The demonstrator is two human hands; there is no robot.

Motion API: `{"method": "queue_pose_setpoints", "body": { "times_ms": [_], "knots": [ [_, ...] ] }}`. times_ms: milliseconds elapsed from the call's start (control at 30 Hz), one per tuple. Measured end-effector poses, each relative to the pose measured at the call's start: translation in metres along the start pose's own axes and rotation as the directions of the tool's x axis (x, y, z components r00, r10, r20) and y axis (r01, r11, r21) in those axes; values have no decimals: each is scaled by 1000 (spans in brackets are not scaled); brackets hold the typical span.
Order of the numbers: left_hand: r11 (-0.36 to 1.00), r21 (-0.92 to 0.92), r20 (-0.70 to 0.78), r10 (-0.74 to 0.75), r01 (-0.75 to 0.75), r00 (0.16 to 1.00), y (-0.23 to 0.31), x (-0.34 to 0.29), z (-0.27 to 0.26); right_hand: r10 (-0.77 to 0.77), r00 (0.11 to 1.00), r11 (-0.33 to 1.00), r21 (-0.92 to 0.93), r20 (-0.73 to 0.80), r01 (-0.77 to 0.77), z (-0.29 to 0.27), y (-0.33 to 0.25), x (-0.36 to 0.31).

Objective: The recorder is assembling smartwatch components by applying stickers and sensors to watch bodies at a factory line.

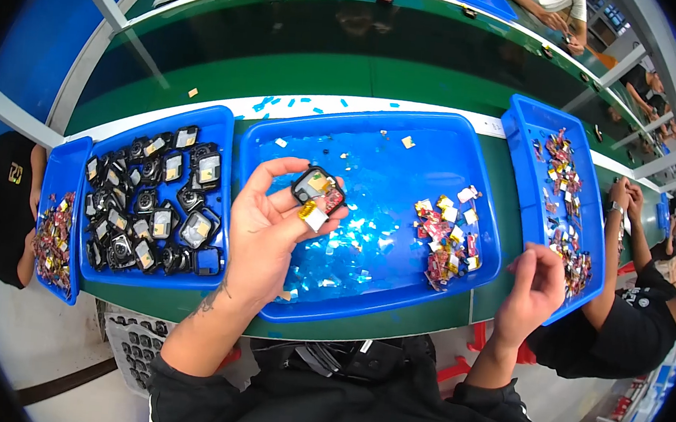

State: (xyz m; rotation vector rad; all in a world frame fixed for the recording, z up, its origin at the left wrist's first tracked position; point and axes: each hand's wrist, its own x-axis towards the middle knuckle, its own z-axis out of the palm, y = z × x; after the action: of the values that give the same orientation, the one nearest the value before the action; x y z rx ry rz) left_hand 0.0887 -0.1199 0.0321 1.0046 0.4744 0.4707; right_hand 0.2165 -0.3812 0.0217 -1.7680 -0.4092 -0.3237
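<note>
My left hand [260, 228] holds a small black watch-like housing [306, 182] over the middle blue tray [361, 313]. A small red circuit board [332, 200] sits at the housing's edge, and a yellow-and-white tab [313, 214] hangs beside it. My right hand [536, 289] is raised between the middle tray and the right-hand tray, away from the housing. Its fingers are curled in toward the thumb; whatever they may pinch is too small to make out. A pile of red boards with white and yellow pieces [445, 240] lies at the middle tray's right side.
Thin blue film scraps [351, 244] cover much of the middle tray. At left, a blue tray [224, 133] holds several black housings [146, 201]. More boards fill trays at far left [53, 246] and right [563, 178]. Beyond runs a green conveyor [350, 75]. Other people work nearby.
</note>
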Motion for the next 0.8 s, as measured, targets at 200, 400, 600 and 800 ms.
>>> {"method": "queue_pose_setpoints", "body": {
  "times_ms": [200,400,600,800],
  "knots": [
    [1000,-11,26,10,-10,1000,-5,-7,-4,-18,989,958,-280,150,60,-13,8,25],
    [1000,6,98,11,-11,995,-16,7,3,74,967,962,-272,242,-6,-13,21,28],
    [998,30,175,44,-50,984,-1,0,2,122,696,968,71,707,-242,75,-53,18],
    [996,38,262,63,-75,963,-7,-16,-6,23,698,969,155,715,-191,114,-62,-1]
  ]
}}
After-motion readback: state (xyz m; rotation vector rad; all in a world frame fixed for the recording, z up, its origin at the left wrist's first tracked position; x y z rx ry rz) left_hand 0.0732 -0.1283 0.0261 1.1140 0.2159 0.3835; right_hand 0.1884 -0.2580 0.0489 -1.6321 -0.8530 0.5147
